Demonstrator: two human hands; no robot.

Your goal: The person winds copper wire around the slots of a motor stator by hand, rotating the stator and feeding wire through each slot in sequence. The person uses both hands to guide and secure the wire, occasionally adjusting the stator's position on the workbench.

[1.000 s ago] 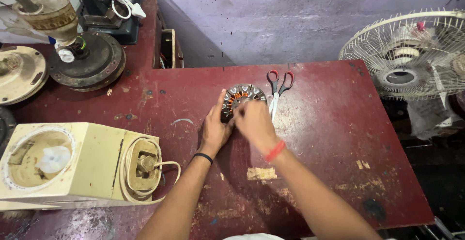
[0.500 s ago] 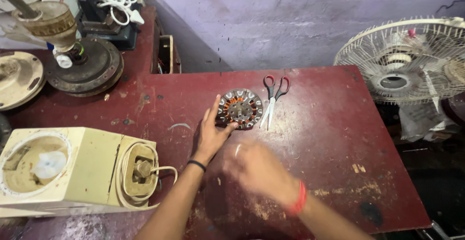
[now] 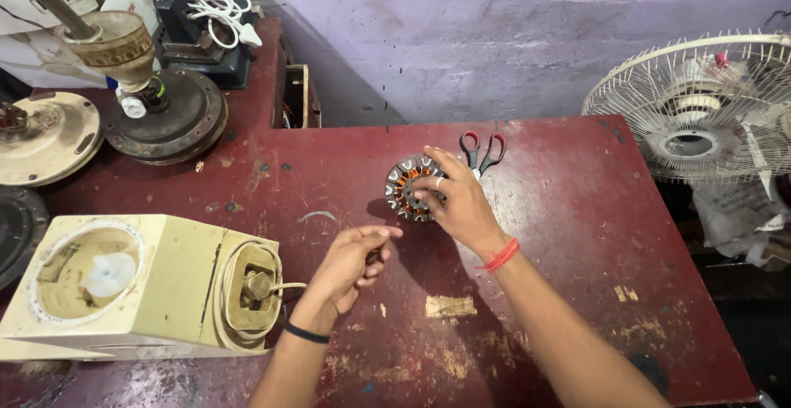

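Observation:
A round motor stator [image 3: 405, 184] with copper windings lies on the dark red table [image 3: 560, 210]. My right hand [image 3: 463, 204] reaches over it from the right, its fingers gripping the stator's right side and top. My left hand [image 3: 350, 264] hovers over the table nearer to me, to the left of the stator and apart from it. Its fingers are curled in against the thumb, and I cannot make out whether something small is pinched there. Red-handled scissors [image 3: 484, 151] lie just behind my right hand.
A cream box-shaped appliance housing [image 3: 124, 288] with a cord lies at the left front. Ceiling fan parts [image 3: 161, 111] and a coiled white cable [image 3: 216, 4] sit at the back left. A white table fan [image 3: 704, 107] stands past the right edge. A purple wall is behind.
My left hand has left the stator and drawn back toward me. My right hand, pulled back half a second ago, has returned to the stator and gripped it.

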